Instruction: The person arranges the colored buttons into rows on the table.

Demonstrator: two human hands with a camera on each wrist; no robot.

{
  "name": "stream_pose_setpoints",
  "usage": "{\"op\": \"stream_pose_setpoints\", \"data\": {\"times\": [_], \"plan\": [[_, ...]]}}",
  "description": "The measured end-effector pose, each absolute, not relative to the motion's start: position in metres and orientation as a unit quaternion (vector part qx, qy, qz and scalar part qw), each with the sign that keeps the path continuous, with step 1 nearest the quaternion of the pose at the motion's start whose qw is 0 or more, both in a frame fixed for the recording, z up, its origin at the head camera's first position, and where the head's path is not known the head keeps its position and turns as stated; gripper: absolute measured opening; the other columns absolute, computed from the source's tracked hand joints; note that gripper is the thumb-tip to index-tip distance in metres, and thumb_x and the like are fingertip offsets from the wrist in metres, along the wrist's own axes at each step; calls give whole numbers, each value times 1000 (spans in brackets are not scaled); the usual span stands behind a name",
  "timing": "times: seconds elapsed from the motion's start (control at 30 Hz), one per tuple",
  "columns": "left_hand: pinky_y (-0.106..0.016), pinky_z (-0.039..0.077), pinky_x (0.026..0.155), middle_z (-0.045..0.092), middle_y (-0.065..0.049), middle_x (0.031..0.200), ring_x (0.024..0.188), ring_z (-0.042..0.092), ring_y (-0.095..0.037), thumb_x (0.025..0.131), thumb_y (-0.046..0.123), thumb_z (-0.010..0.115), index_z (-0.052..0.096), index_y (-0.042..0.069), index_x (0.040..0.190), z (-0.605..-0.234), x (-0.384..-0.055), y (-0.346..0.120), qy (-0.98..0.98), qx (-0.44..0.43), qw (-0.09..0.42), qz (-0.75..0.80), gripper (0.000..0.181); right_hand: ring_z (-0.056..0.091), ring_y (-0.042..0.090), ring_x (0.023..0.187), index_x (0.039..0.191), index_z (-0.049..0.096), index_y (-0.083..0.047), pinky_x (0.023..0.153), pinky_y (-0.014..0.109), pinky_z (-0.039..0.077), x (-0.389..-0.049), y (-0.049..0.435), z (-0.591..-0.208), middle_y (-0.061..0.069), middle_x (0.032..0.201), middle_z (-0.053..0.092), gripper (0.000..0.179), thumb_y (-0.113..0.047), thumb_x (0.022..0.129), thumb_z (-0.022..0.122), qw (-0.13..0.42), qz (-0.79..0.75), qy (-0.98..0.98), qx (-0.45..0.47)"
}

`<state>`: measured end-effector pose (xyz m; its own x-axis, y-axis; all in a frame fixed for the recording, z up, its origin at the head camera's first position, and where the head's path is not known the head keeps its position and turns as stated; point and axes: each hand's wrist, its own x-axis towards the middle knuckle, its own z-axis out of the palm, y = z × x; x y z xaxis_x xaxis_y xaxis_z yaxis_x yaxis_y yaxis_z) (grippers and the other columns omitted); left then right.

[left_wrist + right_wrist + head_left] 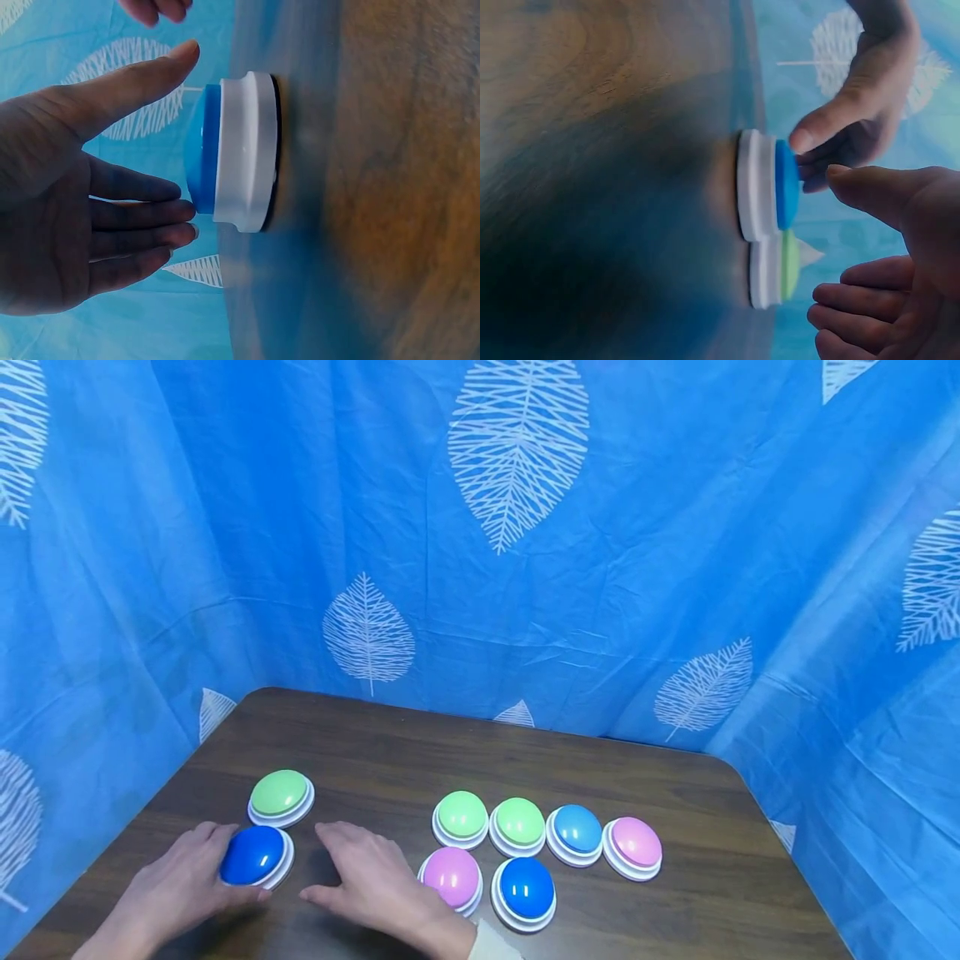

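A dark blue domed push button (pixel 255 856) on a white base stands at the left of the table, with a light green one (pixel 277 793) just behind it. My left hand (pixel 176 881) is at the blue button's left side, thumb and fingers spread. In the left wrist view its extended fingertips (pixel 184 214) come close to the blue dome (pixel 202 161); whether they touch, I cannot tell. To the right of that button hovers my right hand (pixel 367 877), holding nothing, its fingers (pixel 855 319) loosely extended and apart from both buttons in the right wrist view.
Right of centre stand a row of two green buttons (pixel 520 822), a light blue one (pixel 577 829) and a pink one (pixel 637 842). In front of them are a purple-pink button (pixel 452 877) and another dark blue one (pixel 527 888). A blue leaf-patterned curtain (pixel 480 610) surrounds the wooden table (pixel 360 735).
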<state>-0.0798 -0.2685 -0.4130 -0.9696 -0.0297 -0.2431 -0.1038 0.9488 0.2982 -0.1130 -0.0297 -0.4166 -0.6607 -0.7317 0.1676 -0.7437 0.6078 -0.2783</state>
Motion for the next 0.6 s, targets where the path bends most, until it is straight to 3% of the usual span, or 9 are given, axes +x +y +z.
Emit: {"op": "stream_pose_setpoints", "data": {"times": [0.23, 0.6], "plan": [[-63, 51, 73, 56, -24, 106, 95, 55, -43, 63, 68, 81, 48, -14, 126, -421, -78, -273, 980, -29, 111, 163, 108, 53, 5, 124, 141, 51, -16, 87, 25, 52, -115, -56, -430, -6, 137, 56, 68, -51, 86, 73, -17, 149, -900, 410], [-64, 49, 74, 56, -24, 105, 95, 55, -43, 62, 69, 80, 49, -14, 126, -432, -82, -281, 975, -33, 139, 168, 109, 52, 0, 117, 139, 51, -19, 81, 20, 50, -112, -74, -445, -10, 131, 57, 73, -56, 81, 75, 32, 130, -902, 410]]}}
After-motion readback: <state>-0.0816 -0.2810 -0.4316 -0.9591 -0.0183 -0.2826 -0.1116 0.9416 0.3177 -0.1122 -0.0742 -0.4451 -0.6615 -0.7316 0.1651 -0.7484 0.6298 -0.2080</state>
